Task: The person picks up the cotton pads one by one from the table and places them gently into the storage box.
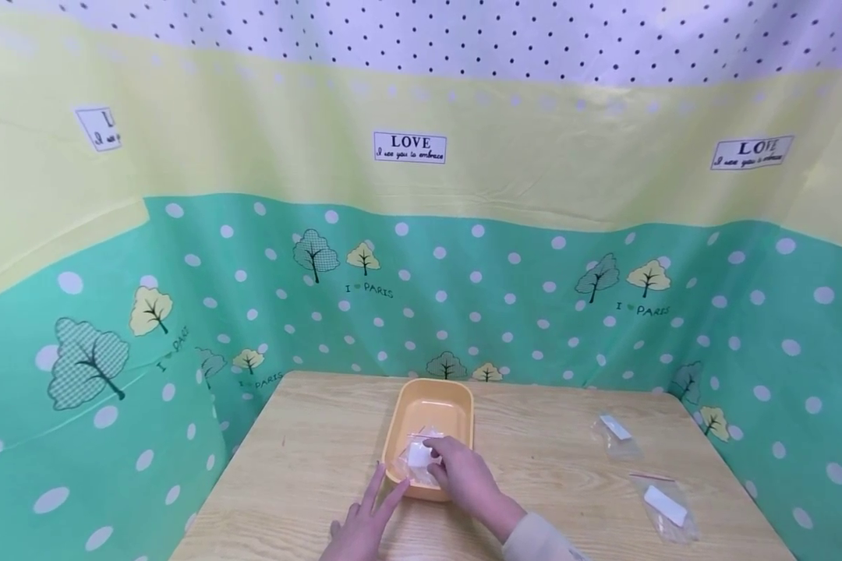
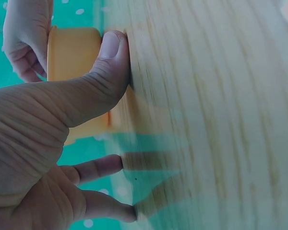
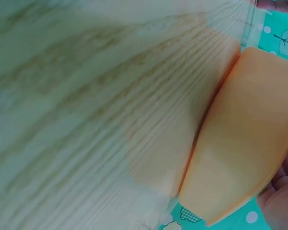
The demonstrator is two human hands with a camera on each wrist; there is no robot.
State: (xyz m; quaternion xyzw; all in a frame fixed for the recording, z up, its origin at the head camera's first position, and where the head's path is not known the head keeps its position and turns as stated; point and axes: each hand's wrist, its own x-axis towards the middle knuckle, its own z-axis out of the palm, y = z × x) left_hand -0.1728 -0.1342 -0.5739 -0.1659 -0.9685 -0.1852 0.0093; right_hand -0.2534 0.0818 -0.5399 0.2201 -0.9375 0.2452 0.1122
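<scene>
An orange plastic tray [image 1: 465,401] stands on the wooden table. Inside its near half lies a small clear zip bag [image 1: 415,461] with a red seal line and a white block in it. My right hand [image 1: 468,477] reaches over the tray's near right rim and pinches the bag between thumb and fingers. Spread fingers of my left hand [image 1: 366,520] rest at the tray's near left corner; in the left wrist view its thumb [image 2: 110,52] lies against the tray's outer wall. From the right wrist, the tray's side [image 3: 245,129] hides the bag.
Two more clear bags lie on the right of the table, a farther bag [image 1: 616,436] and a nearer bag [image 1: 665,508], each with a white block inside. A patterned curtain [image 1: 421,304] surrounds the wooden table [image 1: 540,444] at the back and sides.
</scene>
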